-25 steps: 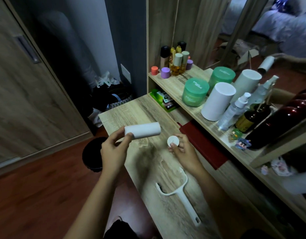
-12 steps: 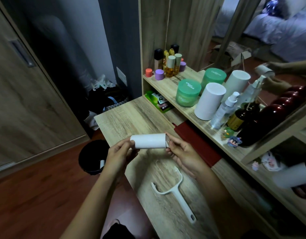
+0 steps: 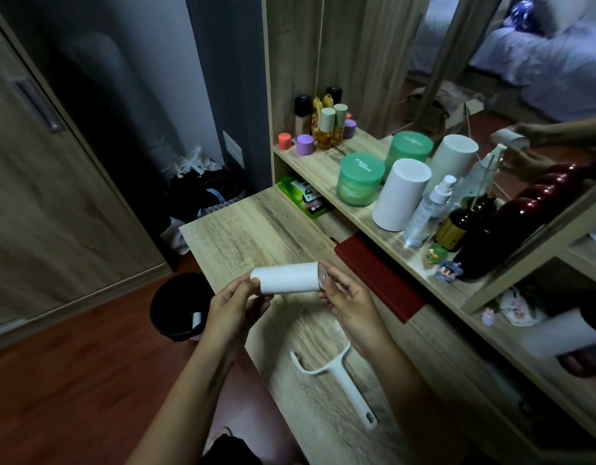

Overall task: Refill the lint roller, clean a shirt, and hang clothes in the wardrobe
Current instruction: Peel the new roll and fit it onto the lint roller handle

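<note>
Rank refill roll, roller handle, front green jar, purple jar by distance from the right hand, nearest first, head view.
1. refill roll, touching right hand
2. roller handle, on table below
3. front green jar, on shelf
4. purple jar, far shelf end

1. A white cylindrical lint roll (image 3: pixel 285 278) is held level above the light wooden table (image 3: pixel 253 229).
2. The left hand (image 3: pixel 234 308) grips its left end. The right hand (image 3: pixel 350 303) pinches its right end, where a pale round end cap (image 3: pixel 322 276) shows.
3. A white plastic roller handle (image 3: pixel 338 380) lies flat on the table below the right hand, apart from the roll.
4. A round black waste bin (image 3: pixel 176 303) stands on the reddish wood floor (image 3: pixel 72 380) beside the table's left edge.
5. A green lidded jar (image 3: pixel 358 179) and a tall white cylinder (image 3: pixel 400 196) stand side by side on the raised wooden shelf (image 3: pixel 318 161).
</note>
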Demonstrator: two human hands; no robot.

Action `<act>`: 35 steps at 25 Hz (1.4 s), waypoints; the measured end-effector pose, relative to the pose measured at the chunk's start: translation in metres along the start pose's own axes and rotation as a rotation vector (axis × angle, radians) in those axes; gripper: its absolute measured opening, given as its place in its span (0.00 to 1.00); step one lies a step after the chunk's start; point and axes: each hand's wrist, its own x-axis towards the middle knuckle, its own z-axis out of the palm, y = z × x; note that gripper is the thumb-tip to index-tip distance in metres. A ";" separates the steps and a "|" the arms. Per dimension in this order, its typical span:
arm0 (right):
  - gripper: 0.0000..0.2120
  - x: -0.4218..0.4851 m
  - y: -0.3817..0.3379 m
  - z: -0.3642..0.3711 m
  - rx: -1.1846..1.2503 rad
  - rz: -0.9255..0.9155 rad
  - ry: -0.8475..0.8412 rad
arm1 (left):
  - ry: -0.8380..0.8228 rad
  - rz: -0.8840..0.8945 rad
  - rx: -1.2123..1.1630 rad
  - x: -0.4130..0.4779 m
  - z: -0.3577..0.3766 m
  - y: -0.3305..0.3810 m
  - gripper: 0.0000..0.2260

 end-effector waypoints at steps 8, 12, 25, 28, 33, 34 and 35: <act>0.14 -0.006 -0.002 -0.004 -0.011 0.031 -0.038 | -0.030 -0.011 0.027 -0.002 0.000 -0.001 0.07; 0.23 0.000 -0.005 -0.009 0.175 0.093 -0.104 | -0.060 -0.006 0.031 -0.006 0.001 -0.001 0.07; 0.25 -0.003 -0.013 0.002 0.370 0.216 0.005 | -0.078 0.101 0.117 -0.001 0.003 -0.002 0.08; 0.20 -0.004 -0.015 0.001 0.414 0.246 0.012 | -0.111 0.099 0.128 0.000 0.003 0.000 0.08; 0.08 -0.003 -0.016 0.000 0.425 0.283 0.053 | -0.123 0.110 0.154 0.000 0.005 -0.002 0.09; 0.08 -0.002 -0.017 0.000 0.410 0.275 0.065 | -0.120 0.109 0.150 0.001 0.006 -0.004 0.09; 0.08 -0.002 -0.017 0.002 0.389 0.251 0.082 | -0.114 0.107 0.139 0.001 0.007 -0.005 0.09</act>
